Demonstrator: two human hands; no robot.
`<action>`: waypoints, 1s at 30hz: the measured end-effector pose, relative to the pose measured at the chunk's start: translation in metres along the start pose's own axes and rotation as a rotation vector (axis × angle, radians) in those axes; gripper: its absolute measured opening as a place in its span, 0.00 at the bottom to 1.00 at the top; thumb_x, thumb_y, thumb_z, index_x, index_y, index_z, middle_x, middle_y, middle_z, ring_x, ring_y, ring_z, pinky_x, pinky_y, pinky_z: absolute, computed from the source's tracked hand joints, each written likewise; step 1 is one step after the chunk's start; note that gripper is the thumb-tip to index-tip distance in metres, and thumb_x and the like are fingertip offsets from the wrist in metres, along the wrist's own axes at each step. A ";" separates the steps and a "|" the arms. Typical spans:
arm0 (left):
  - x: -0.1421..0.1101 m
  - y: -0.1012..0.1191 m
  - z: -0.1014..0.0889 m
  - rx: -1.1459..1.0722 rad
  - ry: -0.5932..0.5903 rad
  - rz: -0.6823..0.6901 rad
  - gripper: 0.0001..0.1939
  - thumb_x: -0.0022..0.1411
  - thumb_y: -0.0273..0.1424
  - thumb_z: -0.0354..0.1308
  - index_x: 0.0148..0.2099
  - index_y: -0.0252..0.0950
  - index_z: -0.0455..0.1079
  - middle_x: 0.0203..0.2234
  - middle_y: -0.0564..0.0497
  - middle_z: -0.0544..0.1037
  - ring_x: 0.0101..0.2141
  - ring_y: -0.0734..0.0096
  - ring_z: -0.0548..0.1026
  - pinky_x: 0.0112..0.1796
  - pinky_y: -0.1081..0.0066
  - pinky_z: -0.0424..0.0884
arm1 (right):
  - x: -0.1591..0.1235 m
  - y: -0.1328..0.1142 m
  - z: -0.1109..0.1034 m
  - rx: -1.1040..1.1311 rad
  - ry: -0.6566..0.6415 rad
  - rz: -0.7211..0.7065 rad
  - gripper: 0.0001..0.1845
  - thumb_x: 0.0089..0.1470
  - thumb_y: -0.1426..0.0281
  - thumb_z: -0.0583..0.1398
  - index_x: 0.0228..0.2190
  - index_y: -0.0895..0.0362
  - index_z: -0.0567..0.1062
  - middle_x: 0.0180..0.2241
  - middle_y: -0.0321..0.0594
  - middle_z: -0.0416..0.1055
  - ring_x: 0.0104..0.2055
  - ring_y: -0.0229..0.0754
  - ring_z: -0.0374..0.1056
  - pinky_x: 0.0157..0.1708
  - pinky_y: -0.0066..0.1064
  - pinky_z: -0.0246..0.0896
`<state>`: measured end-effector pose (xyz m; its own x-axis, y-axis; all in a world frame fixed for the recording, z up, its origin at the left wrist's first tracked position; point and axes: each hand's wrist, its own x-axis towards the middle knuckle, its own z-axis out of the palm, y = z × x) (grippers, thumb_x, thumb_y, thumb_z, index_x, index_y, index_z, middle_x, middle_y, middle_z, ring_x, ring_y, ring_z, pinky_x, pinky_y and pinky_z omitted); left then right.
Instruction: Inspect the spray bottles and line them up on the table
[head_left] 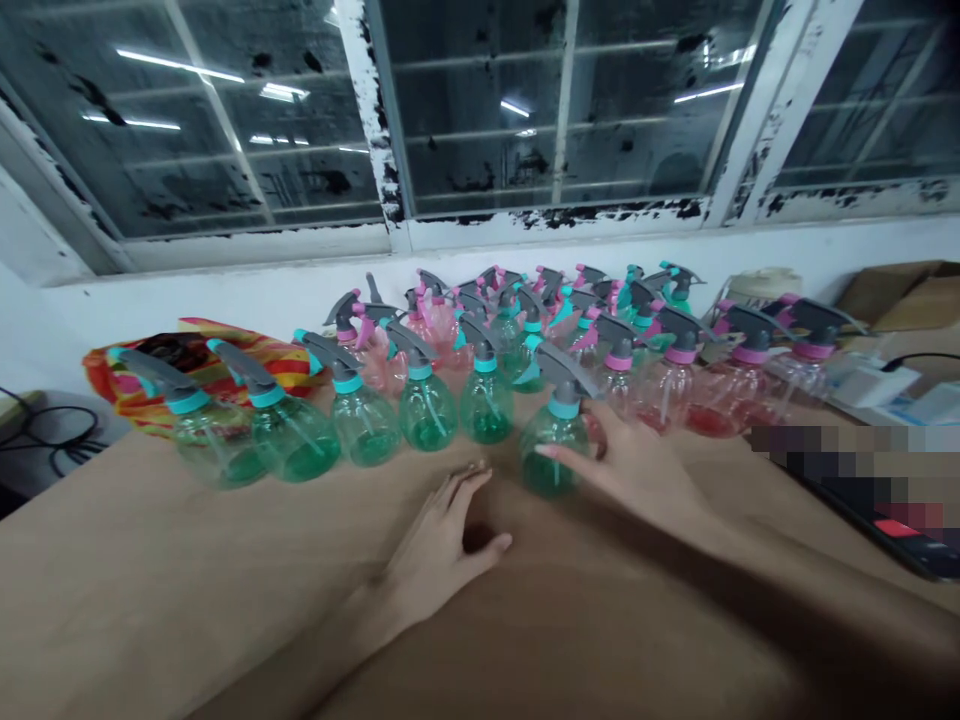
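Note:
My right hand [634, 460] is wrapped round the body of a green spray bottle [547, 440] with a turquoise collar and grey trigger head. That bottle is upright at the front of the group. My left hand [446, 550] rests low over the table, its fingers stretched and thumb apart, holding nothing. Just beyond it stands another green spray bottle [427, 410], in a row of several like it running left. Pink spray bottles [664, 390] with pink collars line up to the right of my right hand. The fingers behind the held bottle are partly hidden.
More pink and green spray bottles crowd the table [187, 600] toward the wall. A striped orange bag [300, 365] lies behind the left row. At right are a phone-like dark device [911, 545], white plugs [874, 385] and a cardboard box [900, 295]. Windows [555, 100] rise behind.

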<state>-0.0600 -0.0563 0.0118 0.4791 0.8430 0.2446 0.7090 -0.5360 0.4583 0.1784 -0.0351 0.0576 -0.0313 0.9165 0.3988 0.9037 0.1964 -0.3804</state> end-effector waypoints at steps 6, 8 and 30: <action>0.010 0.031 0.016 -0.118 -0.099 0.020 0.49 0.54 0.42 0.63 0.66 0.41 0.36 0.62 0.39 0.53 0.60 0.46 0.53 0.55 0.47 0.55 | -0.039 0.003 -0.027 0.020 -0.132 -0.111 0.33 0.46 0.41 0.54 0.37 0.58 0.73 0.22 0.41 0.74 0.23 0.50 0.72 0.22 0.40 0.64; 0.014 0.041 0.020 -0.163 -0.115 0.083 0.51 0.51 0.43 0.66 0.66 0.40 0.36 0.61 0.39 0.54 0.59 0.47 0.55 0.54 0.49 0.58 | -0.047 0.005 -0.038 0.100 -0.187 -0.187 0.28 0.47 0.45 0.56 0.36 0.56 0.73 0.25 0.40 0.76 0.26 0.49 0.73 0.24 0.38 0.65; 0.063 0.088 0.030 -0.138 -0.267 0.371 0.48 0.48 0.47 0.66 0.64 0.39 0.46 0.59 0.42 0.61 0.58 0.47 0.59 0.55 0.51 0.55 | -0.027 0.031 -0.056 0.785 -0.118 -0.269 0.09 0.53 0.67 0.60 0.38 0.51 0.73 0.38 0.37 0.76 0.37 0.43 0.73 0.38 0.35 0.70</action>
<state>0.0475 -0.0517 0.0421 0.8159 0.5449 0.1933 0.3982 -0.7720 0.4954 0.2318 -0.0733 0.0819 -0.2870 0.8256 0.4859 0.3010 0.5592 -0.7725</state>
